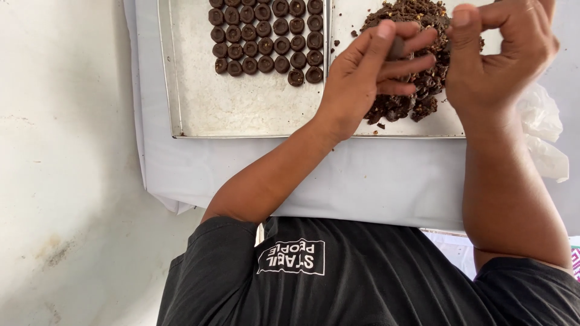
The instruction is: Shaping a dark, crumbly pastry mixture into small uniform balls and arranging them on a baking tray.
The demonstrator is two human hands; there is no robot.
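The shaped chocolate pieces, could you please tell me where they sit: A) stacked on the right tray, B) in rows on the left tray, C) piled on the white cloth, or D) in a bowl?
B: the shaped pieces lie in neat rows on the left tray; the right tray holds only a loose dough heap.

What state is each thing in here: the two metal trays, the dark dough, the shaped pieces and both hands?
Left flat metal tray: partly filled, near half bare.
Small round dark-brown dough pieces: shaped, set in neat rows.
Right flat metal tray: holding a heap.
Loose dark-brown dough heap: crumbly, unshaped.
Left hand: fingers pinching a small dark dough lump.
Right hand: fingers curled; contents unclear.
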